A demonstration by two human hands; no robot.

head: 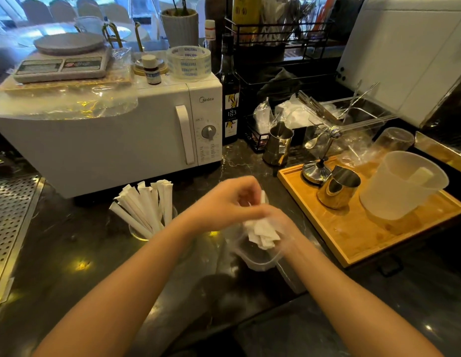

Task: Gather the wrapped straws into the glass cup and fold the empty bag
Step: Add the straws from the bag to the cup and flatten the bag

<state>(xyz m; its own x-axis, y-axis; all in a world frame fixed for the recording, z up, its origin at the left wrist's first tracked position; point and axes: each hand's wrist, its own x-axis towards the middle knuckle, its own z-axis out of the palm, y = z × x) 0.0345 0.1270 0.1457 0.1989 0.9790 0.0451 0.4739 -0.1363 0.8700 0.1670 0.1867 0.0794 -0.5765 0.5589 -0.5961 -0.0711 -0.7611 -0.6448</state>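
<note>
Several white wrapped straws (pixel 147 204) stand fanned out in a glass cup (pixel 139 231) on the dark counter, in front of the microwave. To the right of the cup, both hands meet over a clear plastic bag (pixel 260 256) that hangs partly crumpled, with a wad of white paper (pixel 261 231) at its top. My left hand (pixel 232 199) is closed, pinching the bag's upper edge. My right hand (pixel 283 228) grips the bag from the right and shows partly through the plastic. The hands are blurred.
A white microwave (pixel 108 135) with a scale on top stands behind the cup. A wooden tray (pixel 353 233) at the right holds metal jugs (pixel 338 188) and a plastic pitcher (pixel 401 184). A syrup bottle (pixel 230 99) stands beside the microwave. A perforated metal drain (pixel 10 222) runs along the left.
</note>
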